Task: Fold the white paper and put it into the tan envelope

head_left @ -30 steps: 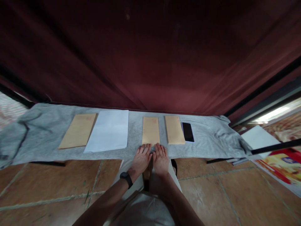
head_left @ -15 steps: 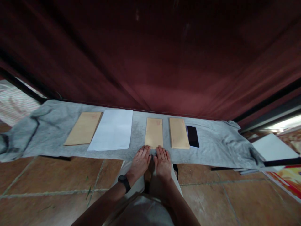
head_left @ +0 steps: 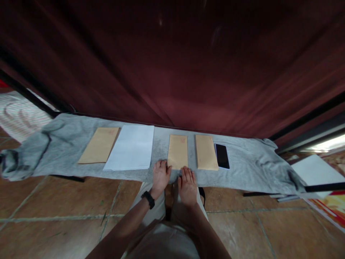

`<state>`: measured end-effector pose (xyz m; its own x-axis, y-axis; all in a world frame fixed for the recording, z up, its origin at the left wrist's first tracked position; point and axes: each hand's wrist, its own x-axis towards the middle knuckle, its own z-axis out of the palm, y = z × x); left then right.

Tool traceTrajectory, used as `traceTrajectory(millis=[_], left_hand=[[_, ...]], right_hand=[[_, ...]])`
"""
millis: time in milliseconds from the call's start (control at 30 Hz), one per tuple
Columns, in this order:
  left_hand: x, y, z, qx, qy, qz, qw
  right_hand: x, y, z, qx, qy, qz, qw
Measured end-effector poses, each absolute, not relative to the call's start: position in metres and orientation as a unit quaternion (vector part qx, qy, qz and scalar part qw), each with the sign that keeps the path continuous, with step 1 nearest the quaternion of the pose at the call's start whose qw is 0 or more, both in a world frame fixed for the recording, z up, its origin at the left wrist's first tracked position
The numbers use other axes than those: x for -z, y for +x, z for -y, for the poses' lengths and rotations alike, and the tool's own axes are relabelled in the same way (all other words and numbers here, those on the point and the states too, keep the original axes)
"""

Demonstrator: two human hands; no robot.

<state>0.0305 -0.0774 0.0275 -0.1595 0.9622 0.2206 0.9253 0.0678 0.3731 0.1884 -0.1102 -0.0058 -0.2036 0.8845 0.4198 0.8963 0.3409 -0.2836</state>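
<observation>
A single brown envelope (head_left: 178,151) lies flat in front of me on the grey cloth (head_left: 242,158). My left hand (head_left: 161,177) rests at its lower left corner, fingers stretched forward and thumb near the envelope's edge. Across the lower right corner, my right hand (head_left: 188,186) lies flat with its fingertips on the paper. A thicker stack of brown envelopes (head_left: 207,152) sits to the right, beside a dark-screened phone (head_left: 222,156). Left of my hands is a stack of white paper (head_left: 130,148), and past it another brown envelope pile (head_left: 99,145).
A dark red curtain (head_left: 172,79) hangs right behind the cloth-covered surface. Tiled floor (head_left: 231,223) shows below its front edge. At the right stand a white sheet (head_left: 318,172) and a red-yellow printed item (head_left: 331,208); striped fabric (head_left: 21,111) is at the left.
My left hand has shifted up and left, from the envelope's bottom edge to its lower left side. My right hand stays almost in place. The view has moved slightly.
</observation>
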Motion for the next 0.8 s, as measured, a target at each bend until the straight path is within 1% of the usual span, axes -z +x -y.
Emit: traceTrajectory(millis=[133,400,667,800], left_hand=[[-0.029,0.034,0.069,-0.184,0.633,-0.751,0.031],[-0.038,0.034,0.059,-0.136,0.616,-0.772,0.072],[-0.049,0.032,0.057,-0.127,0.62,-0.769,0.089],[-0.054,0.029,0.051,-0.12,0.608,-0.775,0.126]], right_hand=[[0.003,0.19,0.109,0.006,-0.571,0.778,0.263],[-0.001,0.176,0.104,-0.014,-0.536,0.81,0.239],[0.001,0.169,0.109,-0.012,-0.569,0.791,0.224],[-0.003,0.168,0.112,-0.013,-0.584,0.782,0.218]])
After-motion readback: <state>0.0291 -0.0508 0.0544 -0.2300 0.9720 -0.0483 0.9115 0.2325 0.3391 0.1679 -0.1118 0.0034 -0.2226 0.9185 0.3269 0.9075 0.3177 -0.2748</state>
